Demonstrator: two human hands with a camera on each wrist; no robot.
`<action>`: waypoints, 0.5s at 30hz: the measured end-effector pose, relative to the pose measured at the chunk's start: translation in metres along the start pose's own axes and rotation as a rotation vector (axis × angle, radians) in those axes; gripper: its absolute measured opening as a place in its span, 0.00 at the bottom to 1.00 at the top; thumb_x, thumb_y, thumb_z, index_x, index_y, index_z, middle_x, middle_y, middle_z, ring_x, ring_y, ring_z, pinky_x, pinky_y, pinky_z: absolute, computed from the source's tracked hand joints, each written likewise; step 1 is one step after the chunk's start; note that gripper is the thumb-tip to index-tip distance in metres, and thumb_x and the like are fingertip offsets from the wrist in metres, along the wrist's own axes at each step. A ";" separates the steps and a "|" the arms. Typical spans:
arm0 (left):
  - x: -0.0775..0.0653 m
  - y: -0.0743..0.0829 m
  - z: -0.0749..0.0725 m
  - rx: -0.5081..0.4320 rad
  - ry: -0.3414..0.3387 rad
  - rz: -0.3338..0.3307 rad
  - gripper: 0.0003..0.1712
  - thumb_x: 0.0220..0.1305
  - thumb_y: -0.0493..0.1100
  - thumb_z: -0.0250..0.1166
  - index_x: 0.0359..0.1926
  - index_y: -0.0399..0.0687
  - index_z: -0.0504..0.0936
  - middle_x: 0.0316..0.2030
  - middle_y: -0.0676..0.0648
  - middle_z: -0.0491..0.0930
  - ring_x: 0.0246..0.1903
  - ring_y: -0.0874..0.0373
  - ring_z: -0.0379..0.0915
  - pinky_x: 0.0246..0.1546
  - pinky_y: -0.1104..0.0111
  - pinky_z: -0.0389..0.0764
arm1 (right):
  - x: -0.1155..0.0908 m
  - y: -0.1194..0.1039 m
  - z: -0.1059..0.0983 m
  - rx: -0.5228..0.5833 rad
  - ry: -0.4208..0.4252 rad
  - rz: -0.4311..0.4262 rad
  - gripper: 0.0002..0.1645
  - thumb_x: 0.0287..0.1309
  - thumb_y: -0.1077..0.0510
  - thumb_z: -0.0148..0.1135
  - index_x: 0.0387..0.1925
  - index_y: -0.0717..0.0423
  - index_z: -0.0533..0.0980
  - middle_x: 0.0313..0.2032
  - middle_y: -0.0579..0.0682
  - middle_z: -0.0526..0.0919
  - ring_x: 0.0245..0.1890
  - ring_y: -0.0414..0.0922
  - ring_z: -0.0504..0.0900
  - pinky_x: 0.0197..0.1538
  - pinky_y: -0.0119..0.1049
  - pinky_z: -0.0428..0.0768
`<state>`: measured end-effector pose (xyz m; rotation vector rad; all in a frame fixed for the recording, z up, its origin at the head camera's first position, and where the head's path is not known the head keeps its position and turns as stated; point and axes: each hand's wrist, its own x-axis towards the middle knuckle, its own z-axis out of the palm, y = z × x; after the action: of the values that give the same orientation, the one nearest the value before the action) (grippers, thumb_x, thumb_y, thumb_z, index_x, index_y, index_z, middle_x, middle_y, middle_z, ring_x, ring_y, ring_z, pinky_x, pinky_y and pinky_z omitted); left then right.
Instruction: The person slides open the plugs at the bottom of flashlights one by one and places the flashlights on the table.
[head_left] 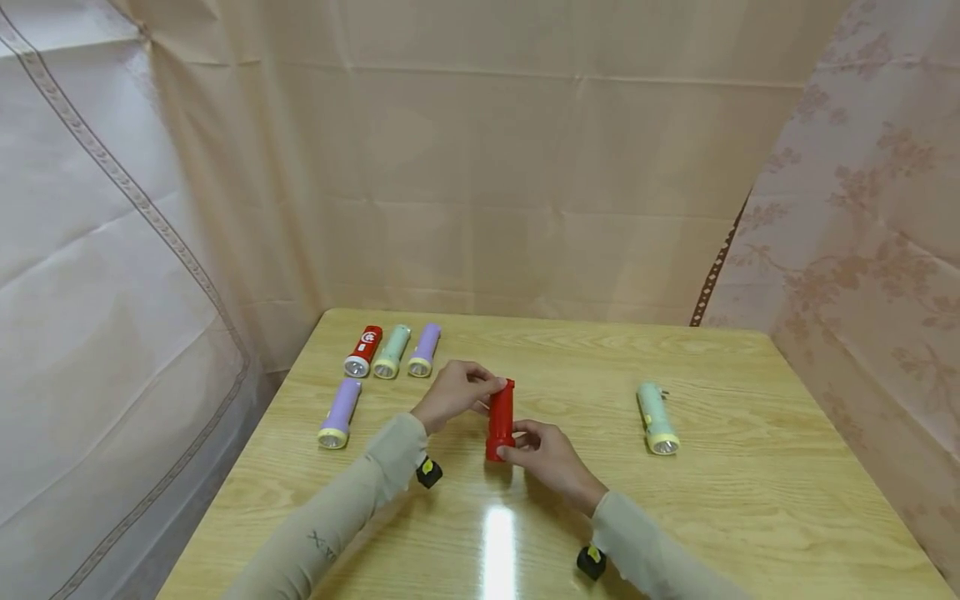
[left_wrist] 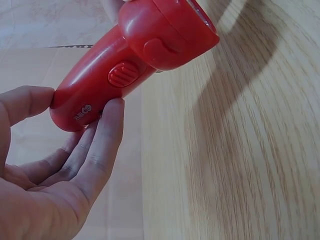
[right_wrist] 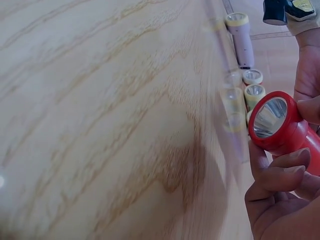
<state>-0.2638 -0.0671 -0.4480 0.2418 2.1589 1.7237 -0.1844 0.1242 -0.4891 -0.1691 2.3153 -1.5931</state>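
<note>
Both hands hold one red flashlight point(head_left: 501, 421) over the middle of the table, its lamp end toward the person. My left hand point(head_left: 459, 393) pinches the tail end between thumb and fingers. At the lamp end, my right hand point(head_left: 551, 458) grips the head with its thumb and curled fingers. The left wrist view shows a ridged switch and a small white logo on the red body point(left_wrist: 95, 75). In the right wrist view the silver reflector point(right_wrist: 270, 117) inside the red rim faces the camera.
At the back left lie a red flashlight with a white rim point(head_left: 363, 352), a green one point(head_left: 392, 352) and a purple one point(head_left: 424, 350). Another purple flashlight point(head_left: 340, 413) lies in front of them. A green flashlight point(head_left: 657, 418) rests on the right of the wooden table point(head_left: 750, 500). Cloth hangs around the table.
</note>
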 end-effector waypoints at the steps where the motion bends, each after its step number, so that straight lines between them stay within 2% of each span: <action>1: 0.000 0.000 0.001 0.002 0.001 0.003 0.22 0.57 0.52 0.70 0.42 0.39 0.80 0.36 0.41 0.82 0.34 0.48 0.82 0.41 0.48 0.81 | 0.000 0.000 0.000 -0.003 0.001 -0.001 0.28 0.56 0.49 0.67 0.56 0.56 0.74 0.42 0.51 0.82 0.41 0.47 0.78 0.42 0.39 0.77; 10: -0.003 0.001 0.007 -0.007 -0.001 0.047 0.20 0.59 0.50 0.69 0.43 0.39 0.80 0.35 0.42 0.82 0.34 0.46 0.82 0.37 0.52 0.83 | -0.001 0.005 -0.003 -0.063 0.033 -0.023 0.29 0.52 0.43 0.69 0.53 0.51 0.75 0.39 0.48 0.82 0.38 0.45 0.79 0.39 0.38 0.77; 15: 0.000 -0.002 0.008 -0.002 -0.008 0.062 0.20 0.56 0.52 0.70 0.41 0.42 0.80 0.34 0.43 0.83 0.30 0.49 0.82 0.39 0.47 0.81 | -0.001 0.007 -0.005 -0.084 0.055 -0.013 0.28 0.52 0.43 0.70 0.52 0.50 0.76 0.41 0.48 0.82 0.39 0.45 0.77 0.39 0.37 0.76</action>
<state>-0.2608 -0.0601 -0.4518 0.3181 2.1647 1.7558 -0.1847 0.1319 -0.4935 -0.1617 2.4288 -1.5259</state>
